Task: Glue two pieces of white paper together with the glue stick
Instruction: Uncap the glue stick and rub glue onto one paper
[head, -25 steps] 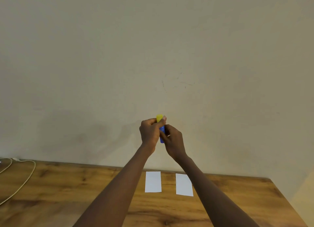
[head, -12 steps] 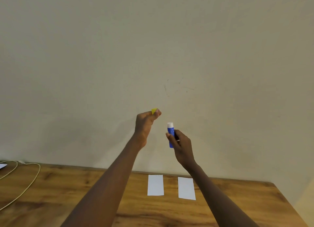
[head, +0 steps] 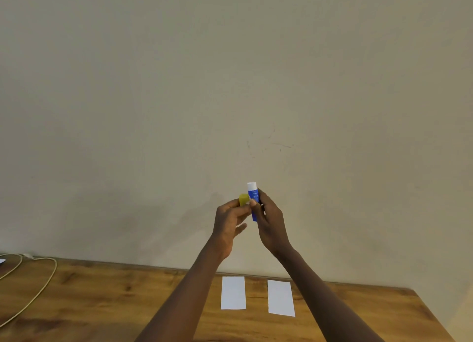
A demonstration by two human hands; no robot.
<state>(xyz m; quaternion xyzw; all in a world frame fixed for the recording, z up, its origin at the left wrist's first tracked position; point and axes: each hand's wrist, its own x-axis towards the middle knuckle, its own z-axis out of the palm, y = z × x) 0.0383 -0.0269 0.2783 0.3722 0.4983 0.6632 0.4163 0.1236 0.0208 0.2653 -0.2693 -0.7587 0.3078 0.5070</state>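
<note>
My right hand (head: 270,220) holds a blue glue stick (head: 253,197) upright in front of the wall, its white top uncovered. My left hand (head: 229,224) pinches the yellow cap (head: 243,199) right beside the stick, its fingertips touching the tube. Two white paper strips lie side by side on the wooden table (head: 102,298) below my arms: the left strip (head: 233,293) and the right strip (head: 280,298), with a gap between them.
A pale cable (head: 38,288) loops across the table's far left. The table's back edge meets a plain beige wall (head: 230,85). The table's right corner (head: 419,303) slopes away toward the lower right.
The cap came off the glue stick and my hands spread apart; now my left hand, with the cap, has come back beside the stick in my right hand.
</note>
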